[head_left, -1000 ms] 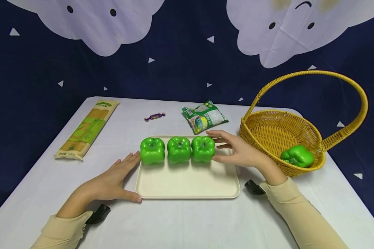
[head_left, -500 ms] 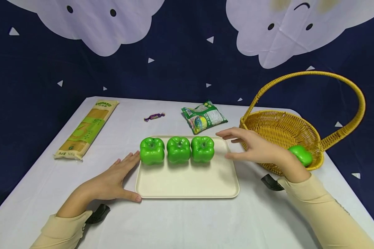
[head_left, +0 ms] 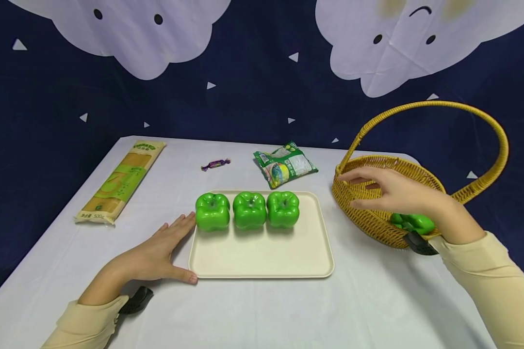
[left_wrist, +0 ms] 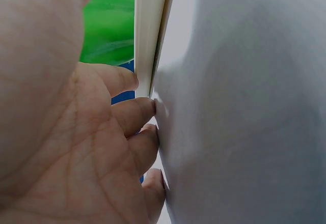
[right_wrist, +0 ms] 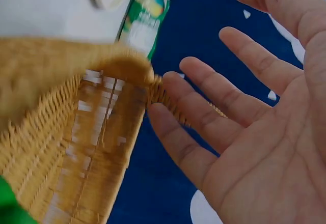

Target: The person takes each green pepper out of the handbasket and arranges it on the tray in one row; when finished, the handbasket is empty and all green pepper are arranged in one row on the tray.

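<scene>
Three green bell peppers stand in a row on the cream tray (head_left: 262,252): a left one (head_left: 212,212), a middle one (head_left: 250,210) and a right one (head_left: 283,209). My left hand (head_left: 155,254) lies at the tray's left edge, fingers spread and touching its rim. Over the wicker basket (head_left: 375,228) hovers my right hand (head_left: 401,194), holding nothing. Its fingers are extended in the right wrist view, with the basket's rim beside them. Inside the basket lies another green bell pepper (head_left: 419,223), partly hidden by the right forearm.
A pack of noodles (head_left: 122,182) lies at the back left. Behind the tray are a purple wrapped candy (head_left: 216,164) and a green snack bag (head_left: 285,165). The basket's tall handle (head_left: 436,103) arches over it. A dark blue cloth with clouds hangs behind the table.
My right hand has moved right, from beside the right bell pepper on the tray to over the basket. My left hand has stayed at the tray's edge.
</scene>
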{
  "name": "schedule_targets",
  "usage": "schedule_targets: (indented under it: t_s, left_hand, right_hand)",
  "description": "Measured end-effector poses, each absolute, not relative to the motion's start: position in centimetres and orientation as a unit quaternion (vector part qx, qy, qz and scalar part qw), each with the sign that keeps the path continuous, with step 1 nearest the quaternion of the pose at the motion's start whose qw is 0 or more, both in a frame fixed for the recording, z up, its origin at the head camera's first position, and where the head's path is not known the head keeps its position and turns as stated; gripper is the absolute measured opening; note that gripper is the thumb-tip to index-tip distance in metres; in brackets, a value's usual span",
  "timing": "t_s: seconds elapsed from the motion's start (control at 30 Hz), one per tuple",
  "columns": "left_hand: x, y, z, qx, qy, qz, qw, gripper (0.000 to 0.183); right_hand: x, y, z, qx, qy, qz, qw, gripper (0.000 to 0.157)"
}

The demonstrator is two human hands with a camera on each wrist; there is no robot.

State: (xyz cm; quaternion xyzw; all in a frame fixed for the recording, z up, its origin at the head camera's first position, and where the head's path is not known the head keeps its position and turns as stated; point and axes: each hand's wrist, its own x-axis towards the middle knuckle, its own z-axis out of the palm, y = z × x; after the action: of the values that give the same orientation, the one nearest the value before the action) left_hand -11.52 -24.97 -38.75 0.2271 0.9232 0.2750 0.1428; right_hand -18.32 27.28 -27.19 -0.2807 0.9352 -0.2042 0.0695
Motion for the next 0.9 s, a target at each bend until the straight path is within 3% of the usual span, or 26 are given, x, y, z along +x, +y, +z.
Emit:
schedule_targets:
  t_s: [0.53,0.9]
  left_hand:
    - [-11.5,-25.1,-38.9,0.229,0.923,0.275,0.140,0.146]
    - [-11.5,-25.0,-38.8,0.227,0.923,0.277,0.143,0.146]
  right_hand:
    - [-19.5,31.8,-26.1,-0.235,0.944,-0.180,0.146,0.059]
    - [-19.8,34.9,-26.4,-0.196,0.944,-0.173,0.199,0.071]
